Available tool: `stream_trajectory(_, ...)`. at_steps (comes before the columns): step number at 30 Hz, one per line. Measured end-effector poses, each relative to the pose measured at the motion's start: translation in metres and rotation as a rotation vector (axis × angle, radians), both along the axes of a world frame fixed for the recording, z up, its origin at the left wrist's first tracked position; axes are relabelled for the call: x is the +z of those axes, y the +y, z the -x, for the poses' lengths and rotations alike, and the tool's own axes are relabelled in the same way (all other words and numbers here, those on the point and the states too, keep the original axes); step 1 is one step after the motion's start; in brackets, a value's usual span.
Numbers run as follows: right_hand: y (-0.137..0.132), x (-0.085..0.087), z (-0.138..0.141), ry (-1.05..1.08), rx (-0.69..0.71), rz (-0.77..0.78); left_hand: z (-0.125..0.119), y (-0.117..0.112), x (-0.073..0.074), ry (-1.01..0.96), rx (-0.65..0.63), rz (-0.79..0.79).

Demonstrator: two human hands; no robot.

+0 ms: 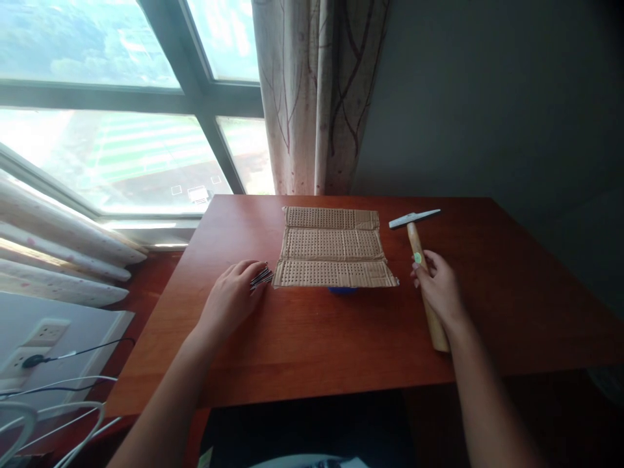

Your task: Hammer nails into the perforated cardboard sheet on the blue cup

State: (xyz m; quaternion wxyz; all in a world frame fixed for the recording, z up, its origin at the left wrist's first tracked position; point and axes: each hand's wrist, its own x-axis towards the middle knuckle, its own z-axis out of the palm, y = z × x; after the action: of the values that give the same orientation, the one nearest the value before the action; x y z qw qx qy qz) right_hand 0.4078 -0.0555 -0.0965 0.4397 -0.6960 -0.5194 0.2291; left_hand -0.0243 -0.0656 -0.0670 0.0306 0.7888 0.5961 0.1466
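Note:
My right hand [437,281] is closed around the wooden handle of a hammer [433,317], whose pale metal head points away from me at the right. My left hand [234,290] has its fingers closed over a small bunch of nails [262,278] at the left; their thin dark shanks stick out to the right. Between my hands is a sheet of perforated cardboard [334,244], creased into three bands and dotted with rows of holes. A bit of a blue object [342,290] shows under its near edge; the rest of it is hidden.
All this is on a reddish-brown wooden table [312,351]. A window [146,149] and curtains [302,97] stand behind and to the left. Wall sockets [29,357] with a plugged-in cord and white cables [73,406] are at the lower left, beyond the table's edge.

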Motion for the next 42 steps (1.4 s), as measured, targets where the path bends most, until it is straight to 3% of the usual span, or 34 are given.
stream_trajectory(11,0.002,0.004,0.001,0.003,0.022,0.001,-0.002,0.0,0.003,-0.068,0.068,-0.014)
stream_trajectory(19,0.008,0.002,-0.002,-0.051,0.018,-0.034,-0.013,-0.007,0.005,0.063,0.166,-0.033)
stream_trajectory(32,0.012,-0.004,-0.004,-0.077,0.068,-0.024,-0.018,0.015,0.007,0.017,0.002,-0.002)
stream_trajectory(42,0.014,-0.004,-0.005,-0.059,0.064,-0.029,-0.011,0.013,0.004,-0.051,0.012,-0.027)
